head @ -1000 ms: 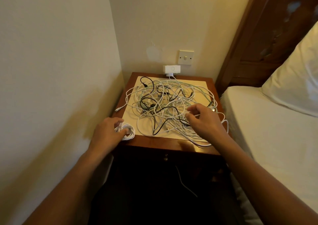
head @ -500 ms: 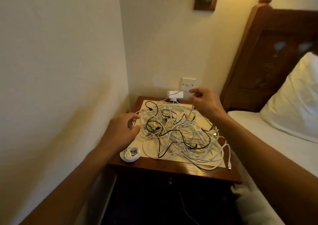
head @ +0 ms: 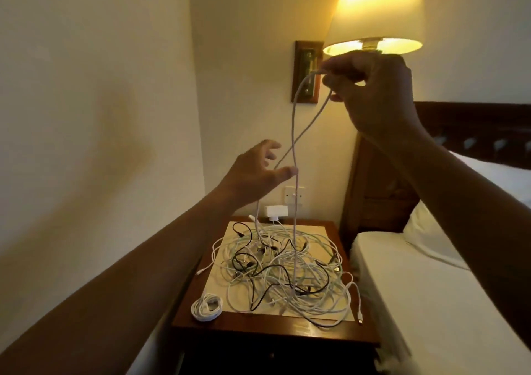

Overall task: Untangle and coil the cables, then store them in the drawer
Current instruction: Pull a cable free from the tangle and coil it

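Cable [head: 293, 122]: white, pinched high in right hand [head: 373, 93].
Left hand [head: 255, 173]: lower, fingers spread, thumb touching it.

Glossy dark wood makes the surface [head: 258, 330], its inlay [head: 217, 294] matt cream; the cables [head: 287, 274] on it look smooth, plastic-sheathed.

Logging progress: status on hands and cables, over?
Right hand pinches white cable, held high. Left hand, fingers spread, beside its strands. Rest runs into tangle on nightstand. One coil apart.
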The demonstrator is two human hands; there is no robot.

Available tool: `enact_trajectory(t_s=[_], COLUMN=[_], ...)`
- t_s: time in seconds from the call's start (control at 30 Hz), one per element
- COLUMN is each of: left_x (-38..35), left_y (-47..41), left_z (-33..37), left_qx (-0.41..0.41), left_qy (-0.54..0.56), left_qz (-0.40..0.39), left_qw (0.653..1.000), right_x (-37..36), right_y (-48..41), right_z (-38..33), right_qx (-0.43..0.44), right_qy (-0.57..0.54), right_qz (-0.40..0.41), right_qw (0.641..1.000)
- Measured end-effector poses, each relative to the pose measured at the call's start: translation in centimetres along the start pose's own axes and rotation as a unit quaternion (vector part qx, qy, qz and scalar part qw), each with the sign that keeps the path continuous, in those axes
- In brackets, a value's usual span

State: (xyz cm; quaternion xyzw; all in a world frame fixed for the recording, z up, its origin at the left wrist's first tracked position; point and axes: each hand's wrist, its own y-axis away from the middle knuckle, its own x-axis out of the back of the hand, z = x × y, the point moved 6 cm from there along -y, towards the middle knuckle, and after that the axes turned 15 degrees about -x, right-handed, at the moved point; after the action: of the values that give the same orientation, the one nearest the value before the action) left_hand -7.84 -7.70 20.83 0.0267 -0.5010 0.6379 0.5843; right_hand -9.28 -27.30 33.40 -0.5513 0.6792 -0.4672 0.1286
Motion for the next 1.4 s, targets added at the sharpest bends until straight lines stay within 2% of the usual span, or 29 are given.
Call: enact_trajectory(t_s=[0.1, 0.2, 0.37, 0.5, 0.6, 0.67, 0.73, 0.8, 0.9, 0.97, 1.03, 1.1, 1.17, 1.23, 1.27, 1.33, 1.4], left_x=[-0.8, 0.1, 1.3, 0.8, 0.7, 1.1, 1.9, 3.0, 4.7, 5.1, 4.9, 4.6, 4.6, 4.8, 4.9, 5.0, 5.1], left_y=[-0.4, 0.0, 1.4, 3.1, 4.3, 4.6, 4.5, 4.5, 4.7, 5.0, 5.5, 6.0, 6.6, 7.0, 7.2, 7.7, 7.9], left_z=[3.9, 5.4, 6.0, 8.2, 9.4, 9.6, 8.8, 7.3, 5.7, 5.2, 4.8, 4.2, 3.3, 2.3, 1.8, 0.8, 0.4], left_qx=[-0.002, 0.001, 0.041, -0.042, -0.081, -0.074, -0.033, 0.017, 0.039, 0.049, 0.063, 0.070, 0.067, 0.054, 0.053, 0.071, 0.082], left_qy=[0.158, 0.189, 0.289, 0.208, 0.158, 0.174, 0.218, 0.313, 0.471, 0.505, 0.501, 0.485, 0.403, 0.269, 0.228, 0.206, 0.193], left_qz=[0.015, 0.044, 0.065, 0.004, 0.008, 0.016, 0.027, 0.051, 0.094, 0.108, 0.106, 0.089, 0.068, 0.057, 0.060, 0.077, 0.084], left_qw=[0.987, 0.981, 0.954, 0.977, 0.984, 0.982, 0.975, 0.948, 0.876, 0.855, 0.856, 0.867, 0.910, 0.960, 0.970, 0.973, 0.974], right_x=[2.8, 5.2, 7.6, 8.0, 7.7, 6.8, 6.2, 5.7, 4.3, 3.2, 2.4, 2.2, 2.4, 2.6, 2.6, 2.1, 1.4], right_y=[-0.1, 0.4, 2.0, 2.9, 3.1, 3.3, 3.4, 3.7, 4.9, 6.0, 6.7, 6.9, 6.8, 6.5, 6.5, 6.9, 7.4], right_z=[-1.7, -1.0, 3.1, 3.1, 2.2, 1.7, 1.5, 1.7, 3.0, 3.9, 4.6, 4.9, 5.3, 5.9, 6.0, 6.2, 7.0], right_qx=[0.012, 0.003, -0.120, -0.163, -0.164, -0.148, -0.141, -0.144, -0.146, -0.139, -0.170, -0.234, -0.258, -0.224, -0.190, -0.120, -0.120], right_qy=[0.014, 0.058, -0.007, -0.090, -0.105, -0.086, -0.067, -0.060, -0.024, 0.016, -0.037, -0.149, -0.180, -0.125, -0.068, 0.058, 0.111], right_qz=[0.019, 0.022, -0.033, -0.075, -0.113, -0.134, -0.132, -0.135, -0.169, -0.188, -0.200, -0.214, -0.209, -0.199, -0.197, -0.210, -0.264], right_qw=[1.000, 0.998, 0.992, 0.980, 0.974, 0.976, 0.979, 0.978, 0.974, 0.972, 0.964, 0.937, 0.926, 0.946, 0.959, 0.969, 0.951])
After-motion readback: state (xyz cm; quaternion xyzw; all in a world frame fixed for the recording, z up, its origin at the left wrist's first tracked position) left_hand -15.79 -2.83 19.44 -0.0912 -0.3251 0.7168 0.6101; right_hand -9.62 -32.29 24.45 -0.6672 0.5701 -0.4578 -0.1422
